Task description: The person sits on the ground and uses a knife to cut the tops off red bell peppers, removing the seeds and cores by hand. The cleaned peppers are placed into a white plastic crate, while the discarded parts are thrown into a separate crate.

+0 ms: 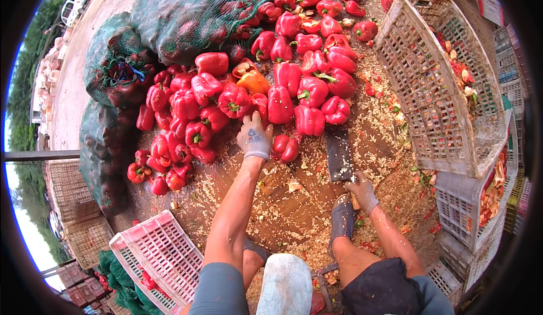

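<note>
My left hand [254, 134], in a pale work glove, reaches into a heap of red bell peppers. Its fingertips meet a red bell pepper [259, 104]; whether they grip it is hidden. Just right of that wrist a single red bell pepper [285, 148] lies on the wooden surface [271, 196]. My right hand [363, 192], also gloved, is closed around the wooden handle of a cleaver [339, 156]. The cleaver's broad dark blade points away from me, its far end near the peppers, with seeds stuck on it. An orange bell pepper [253, 81] sits among the red ones.
Green mesh sacks [178, 18] of peppers stand at the back left. On the right, a tilted plastic crate [428, 85] and a lower crate [456, 209] hold pepper scraps. A pink-white crate [161, 260] is at front left. Seeds litter the surface around my boot [342, 217].
</note>
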A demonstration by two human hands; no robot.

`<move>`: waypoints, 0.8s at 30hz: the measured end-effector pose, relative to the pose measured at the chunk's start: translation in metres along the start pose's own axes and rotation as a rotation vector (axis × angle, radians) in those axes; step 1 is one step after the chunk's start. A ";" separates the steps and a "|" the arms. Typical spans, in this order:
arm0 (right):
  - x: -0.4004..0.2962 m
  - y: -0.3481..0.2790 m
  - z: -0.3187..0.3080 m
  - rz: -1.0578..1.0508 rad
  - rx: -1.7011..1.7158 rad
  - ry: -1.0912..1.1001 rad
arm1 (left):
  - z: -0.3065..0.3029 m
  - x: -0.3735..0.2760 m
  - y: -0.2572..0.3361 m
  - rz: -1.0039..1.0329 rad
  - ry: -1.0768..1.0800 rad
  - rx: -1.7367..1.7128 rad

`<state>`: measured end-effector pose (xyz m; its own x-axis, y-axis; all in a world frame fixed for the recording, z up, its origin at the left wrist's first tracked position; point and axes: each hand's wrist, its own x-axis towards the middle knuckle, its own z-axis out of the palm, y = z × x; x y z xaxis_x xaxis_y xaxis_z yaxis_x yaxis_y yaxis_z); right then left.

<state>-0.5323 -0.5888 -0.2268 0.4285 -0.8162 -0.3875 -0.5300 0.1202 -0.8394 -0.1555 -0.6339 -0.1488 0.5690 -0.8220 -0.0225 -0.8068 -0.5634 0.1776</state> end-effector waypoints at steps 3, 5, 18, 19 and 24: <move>0.001 -0.052 0.001 0.408 0.270 -0.021 | 0.026 0.020 -0.001 -0.142 0.042 0.190; -0.002 -0.051 -0.001 0.438 0.230 -0.031 | 0.035 0.020 -0.007 -0.170 0.061 0.027; -0.003 -0.135 -0.013 0.149 -0.354 0.031 | -0.023 -0.091 -0.074 -0.652 -0.552 -2.368; -0.006 -0.140 -0.013 0.042 -0.292 0.086 | -0.023 -0.104 -0.063 -0.662 -0.576 -2.464; -0.008 -0.170 -0.006 -0.046 0.121 0.124 | -0.019 -0.141 -0.007 -0.840 -0.641 -2.595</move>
<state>-0.4497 -0.6056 -0.0787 0.3530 -0.8849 -0.3038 -0.4169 0.1419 -0.8978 -0.2274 -0.5123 -0.1278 0.0627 -0.8213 -0.5670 0.9976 0.0681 0.0116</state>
